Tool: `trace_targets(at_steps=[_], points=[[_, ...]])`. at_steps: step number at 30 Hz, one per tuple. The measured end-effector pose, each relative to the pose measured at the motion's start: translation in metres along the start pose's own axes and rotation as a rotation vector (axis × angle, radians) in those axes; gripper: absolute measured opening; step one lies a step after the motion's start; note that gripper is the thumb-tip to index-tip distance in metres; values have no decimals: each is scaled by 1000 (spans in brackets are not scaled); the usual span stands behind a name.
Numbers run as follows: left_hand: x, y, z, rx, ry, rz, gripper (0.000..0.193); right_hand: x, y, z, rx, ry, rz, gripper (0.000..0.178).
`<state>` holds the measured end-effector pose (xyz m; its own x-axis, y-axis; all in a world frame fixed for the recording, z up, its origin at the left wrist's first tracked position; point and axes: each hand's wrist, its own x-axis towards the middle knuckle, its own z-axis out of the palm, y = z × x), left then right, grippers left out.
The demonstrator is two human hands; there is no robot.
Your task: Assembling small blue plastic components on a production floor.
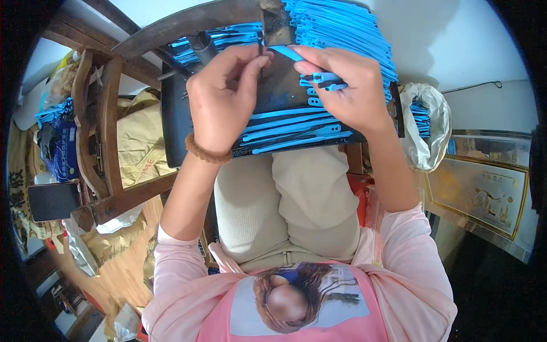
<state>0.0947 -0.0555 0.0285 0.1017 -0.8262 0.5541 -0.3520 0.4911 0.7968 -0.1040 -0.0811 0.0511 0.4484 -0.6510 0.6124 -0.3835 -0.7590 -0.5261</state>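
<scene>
Strips [342, 25] in blue are cut off by the upper edge. Right hand [360, 85], upper centre, grips a few, partly hidden; left hand [219, 94] pinches dark piece [261, 49], hard to make out.

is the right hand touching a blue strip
Touching. The head view shows a blue strip gripped in the right hand, its end poking out toward the left hand.

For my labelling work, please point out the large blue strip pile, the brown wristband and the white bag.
Large blue strip pile [342, 33], head view: visible middle.
Brown wristband [205, 153], head view: middle of band.
White bag [440, 126], head view: right side.
</scene>
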Motion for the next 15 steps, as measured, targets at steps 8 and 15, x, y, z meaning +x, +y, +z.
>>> trace_targets(at_steps=[8,15], points=[[-1,-2,0,-10,8,-2,9,2,0,1,8,11,18,28],[1,-4,1,-29,-4,3,10,2,-2,-3,-6,-4,58,28]])
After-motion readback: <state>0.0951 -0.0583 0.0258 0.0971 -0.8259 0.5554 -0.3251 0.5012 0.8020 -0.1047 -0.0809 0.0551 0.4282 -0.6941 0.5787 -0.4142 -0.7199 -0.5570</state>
